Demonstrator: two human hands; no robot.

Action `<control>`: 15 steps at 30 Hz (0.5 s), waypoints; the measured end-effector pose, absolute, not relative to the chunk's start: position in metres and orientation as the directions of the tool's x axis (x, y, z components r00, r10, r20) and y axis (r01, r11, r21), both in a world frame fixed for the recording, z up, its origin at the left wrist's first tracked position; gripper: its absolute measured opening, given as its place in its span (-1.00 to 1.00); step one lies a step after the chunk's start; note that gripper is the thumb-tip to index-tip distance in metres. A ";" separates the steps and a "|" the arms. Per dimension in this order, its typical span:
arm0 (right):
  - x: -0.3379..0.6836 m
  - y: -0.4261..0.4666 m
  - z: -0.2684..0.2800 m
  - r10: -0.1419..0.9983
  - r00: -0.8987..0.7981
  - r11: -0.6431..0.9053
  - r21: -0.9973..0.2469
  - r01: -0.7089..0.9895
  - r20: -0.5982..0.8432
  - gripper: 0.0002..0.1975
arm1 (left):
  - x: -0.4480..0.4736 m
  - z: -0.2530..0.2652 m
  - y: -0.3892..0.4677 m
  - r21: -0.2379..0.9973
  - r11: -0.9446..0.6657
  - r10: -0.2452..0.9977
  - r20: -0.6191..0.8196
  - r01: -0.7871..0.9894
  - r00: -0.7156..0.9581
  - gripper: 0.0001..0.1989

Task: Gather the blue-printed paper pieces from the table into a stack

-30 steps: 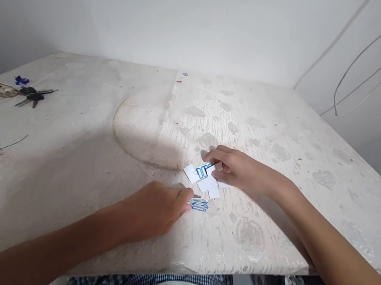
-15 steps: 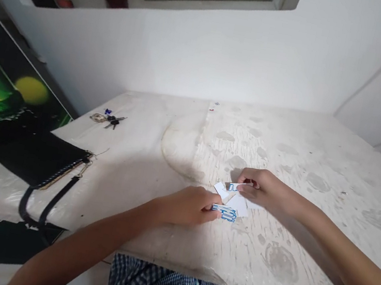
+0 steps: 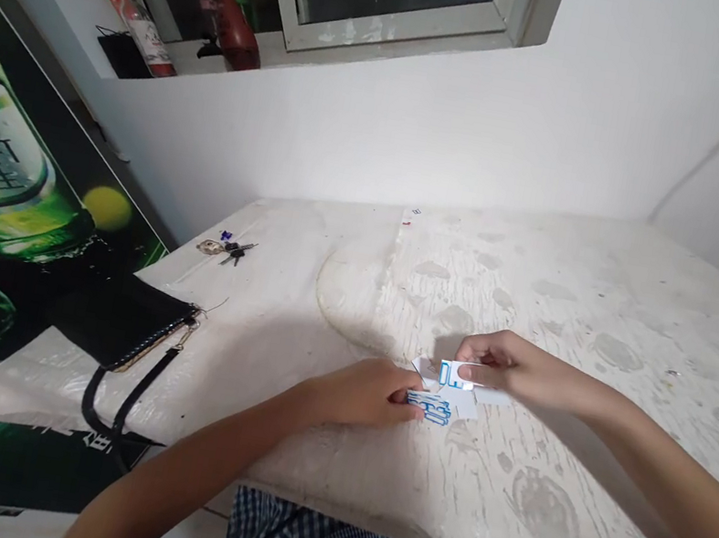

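My left hand [image 3: 380,391] is closed, thumb and fingers pinching small white paper pieces with blue outlined marks [image 3: 438,410]. Just beyond it, my right hand [image 3: 491,359] pinches another white paper piece [image 3: 449,373] that also bears blue marks. The right-hand piece is lifted and faces me. Under and between the hands, more white paper pieces [image 3: 466,405] lie on the table, partly covered by what I hold. How many pieces sit in my left hand I cannot tell.
A pale, stained cover lies over the table [image 3: 299,295]. Keys [image 3: 234,251] rest at its far left. A black bag [image 3: 120,320] with a strap lies at the left edge. Bottles [image 3: 235,29] stand on the window sill, behind the white wall's edge.
My right hand has raised its paper piece and turned it so more blue marks show. My left hand keeps hold of its pieces. The camera view has tilted up and shifted left.
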State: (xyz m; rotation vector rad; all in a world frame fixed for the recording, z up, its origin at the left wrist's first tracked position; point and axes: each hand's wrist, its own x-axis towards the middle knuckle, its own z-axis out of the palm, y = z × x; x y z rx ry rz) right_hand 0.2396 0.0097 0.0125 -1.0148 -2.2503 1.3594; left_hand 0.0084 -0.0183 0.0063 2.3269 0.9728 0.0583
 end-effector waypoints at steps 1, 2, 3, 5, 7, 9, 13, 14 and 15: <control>0.240 0.010 0.013 0.697 -0.711 0.294 -0.869 0.397 -0.089 -0.76 | 0.008 0.007 -0.018 0.570 -0.535 0.651 -0.191 0.623 0.735 -0.80; 0.241 0.009 0.014 0.687 -0.721 0.295 -0.872 0.391 -0.090 -0.78 | 0.007 0.007 -0.017 0.585 -0.527 0.648 -0.192 0.616 0.737 -0.82; 0.241 0.009 0.016 0.679 -0.728 0.298 -0.873 0.386 -0.090 -0.80 | 0.007 0.008 -0.017 0.595 -0.521 0.647 -0.192 0.612 0.738 -0.83; 0.241 0.007 0.020 0.663 -0.743 0.298 -0.880 0.369 -0.088 -0.82 | 0.006 0.009 -0.016 0.604 -0.508 0.662 -0.182 0.613 0.727 -0.86; 0.240 0.005 0.024 0.648 -0.756 0.288 -0.890 0.353 -0.090 -0.84 | 0.006 0.009 -0.016 0.611 -0.503 0.656 -0.191 0.611 0.730 -0.86; 0.236 0.000 0.026 0.643 -0.759 0.273 -0.894 0.356 -0.106 -0.86 | 0.006 0.009 -0.015 0.606 -0.517 0.658 -0.172 0.605 0.734 -0.87; 0.224 -0.013 0.022 0.686 -0.714 0.286 -0.849 0.444 -0.142 -0.89 | 0.004 0.008 -0.012 0.636 -0.471 0.654 -0.213 0.611 0.726 -0.82; 0.220 -0.018 0.020 0.712 -0.689 0.298 -0.828 0.474 -0.138 -0.89 | 0.004 0.008 -0.011 0.653 -0.453 0.641 -0.235 0.607 0.731 -0.80; 0.216 -0.022 0.018 0.737 -0.663 0.311 -0.806 0.503 -0.130 -0.88 | 0.003 0.008 -0.010 0.669 -0.436 0.628 -0.253 0.602 0.736 -0.77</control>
